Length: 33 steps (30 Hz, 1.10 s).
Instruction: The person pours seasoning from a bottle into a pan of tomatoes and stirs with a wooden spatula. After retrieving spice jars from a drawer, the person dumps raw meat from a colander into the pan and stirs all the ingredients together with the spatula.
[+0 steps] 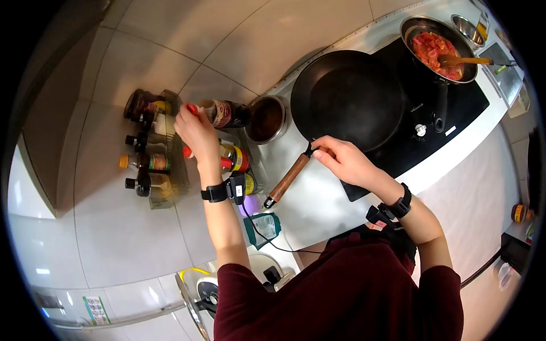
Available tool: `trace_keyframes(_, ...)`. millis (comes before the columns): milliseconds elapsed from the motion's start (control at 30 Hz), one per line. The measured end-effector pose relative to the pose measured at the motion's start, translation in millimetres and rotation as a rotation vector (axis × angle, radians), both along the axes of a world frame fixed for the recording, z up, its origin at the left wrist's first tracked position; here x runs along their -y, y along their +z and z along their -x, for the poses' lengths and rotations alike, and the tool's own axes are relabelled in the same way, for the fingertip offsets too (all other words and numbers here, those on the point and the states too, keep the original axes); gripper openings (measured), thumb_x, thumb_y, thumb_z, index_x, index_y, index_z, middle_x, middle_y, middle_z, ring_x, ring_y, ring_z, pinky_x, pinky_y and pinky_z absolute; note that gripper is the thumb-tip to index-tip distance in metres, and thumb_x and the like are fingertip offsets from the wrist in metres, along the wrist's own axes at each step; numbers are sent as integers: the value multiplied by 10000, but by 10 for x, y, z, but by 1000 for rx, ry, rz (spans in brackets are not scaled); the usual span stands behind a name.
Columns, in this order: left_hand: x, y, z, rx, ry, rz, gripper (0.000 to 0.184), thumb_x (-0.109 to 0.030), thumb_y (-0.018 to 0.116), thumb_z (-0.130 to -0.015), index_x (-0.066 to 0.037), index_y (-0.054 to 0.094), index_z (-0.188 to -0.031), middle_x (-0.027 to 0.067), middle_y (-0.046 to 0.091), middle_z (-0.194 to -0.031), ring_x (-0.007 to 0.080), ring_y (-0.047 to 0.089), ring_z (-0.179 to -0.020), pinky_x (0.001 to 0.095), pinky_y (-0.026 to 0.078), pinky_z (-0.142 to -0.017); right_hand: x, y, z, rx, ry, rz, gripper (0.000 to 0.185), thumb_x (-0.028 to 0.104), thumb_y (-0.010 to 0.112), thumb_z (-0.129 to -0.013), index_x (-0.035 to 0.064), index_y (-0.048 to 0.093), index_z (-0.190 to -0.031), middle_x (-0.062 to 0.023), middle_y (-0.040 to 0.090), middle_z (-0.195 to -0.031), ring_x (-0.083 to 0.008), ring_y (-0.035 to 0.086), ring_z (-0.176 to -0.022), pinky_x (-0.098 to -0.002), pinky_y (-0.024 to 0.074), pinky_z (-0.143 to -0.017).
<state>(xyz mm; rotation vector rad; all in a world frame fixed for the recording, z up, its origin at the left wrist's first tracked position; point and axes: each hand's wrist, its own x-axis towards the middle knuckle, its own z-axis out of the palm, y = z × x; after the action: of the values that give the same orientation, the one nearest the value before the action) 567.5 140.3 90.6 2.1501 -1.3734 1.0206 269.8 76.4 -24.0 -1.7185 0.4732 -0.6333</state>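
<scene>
From where I watch, the large pan [347, 96] sits on the stove [472, 111], its handle [289, 179] slanting left and toward me over the worktop [318, 210]. Just left of the pan I have a pot [265, 119], then a bottle [227, 114]. Farther left, a rack [165, 128] of other bottles [158, 163] runs along the wall [131, 238]. At my far right, a smaller pan [435, 78] holds food [427, 46] and a spatula [469, 60]; a bowl [467, 29] lies just right of it.
</scene>
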Motion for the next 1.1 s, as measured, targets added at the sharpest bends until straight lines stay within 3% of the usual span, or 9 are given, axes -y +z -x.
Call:
trace_keyframes(167,-145,616,1010,-69,-127,-7,315,-93,610,-847,31,528,-1125,179,577,-971,345,522,-903,418,409,-803,27,161,222,62,-35,170,515,314,649,-843,-12,495,-1210,-190,565,-1153,-318,578,-1028,-384,476,-860)
trace_keyframes(267,-306,869,1663,-42,-153,32,327,-118,623,-849,18,530,-1132,168,579,-964,333,529,-892,399,423,-806,76,381,414,172,-93,445,806,292,747,-732,-10,337,-1357,-215,366,-1383,-371,370,-1272,-403,351,-1044)
trace_keyframes(400,-381,936,2523,-216,-248,-51,314,-110,625,-858,-1,541,-1140,144,593,-1030,278,561,-928,347,442,-829,148,538,777,322,-120,548,962,306,798,-653,-9,270,-1393,-247,332,-1397,-389,342,-1294,-430,301,-1075)
trace_keyframes(500,-283,836,3191,-287,-365,-210,310,-48,639,-818,-5,552,-1112,135,608,-1042,261,586,-960,337,452,-848,188,569,1284,326,-82,507,1000,306,813,-626,-10,259,-1396,-247,357,-1380,-390,370,-1275,-421,321,-1062)
trace_keyframes(633,-82,552,3892,-447,-598,-349,343,-73,703,-747,-11,559,-1052,139,609,-994,308,578,-916,356,459,-808,267,426,2276,207,-72,390,959,266,816,-582,15,315,-1360,-169,538,-1082,-346,552,-961,-395,452,-839)
trace_keyframes(700,68,459,4160,-403,-739,-437,405,-241,749,-725,-20,568,-1013,124,610,-960,321,563,-844,371,466,-736,300,339,2769,142,-54,287,928,262,808,-575,38,343,-1346,-150,548,-1044,-340,564,-935,-388,465,-813)
trace_keyframes(800,371,254,4381,-174,-931,-499,494,-512,630,-747,-49,573,-910,72,527,-732,271,489,-628,366,411,-534,415,251,3352,81,-19,281,924,262,804,-567,57,351,-1345,-157,559,-1083,-343,581,-971,-390,479,-833)
trace_keyframes(900,644,140,4666,-91,-1036,-443,252,-329,691,-715,-120,567,-780,1,452,-642,187,457,-589,304,389,-471,541,303,3766,-16,-9,248,899,264,804,-571,61,367,-1331,-155,569,-1101,-337,592,-971,-387,485,-830)
trace_keyframes(1100,1195,-89,4959,-461,-1216,-372,200,-252,584,-809,-84,543,-709,69,491,-606,252,493,-536,353,403,-472,937,282,4152,-113,-94,298,865,274,811,-569,74,403,-1304,-130,584,-1059,-322,601,-931,-375,491,-798)
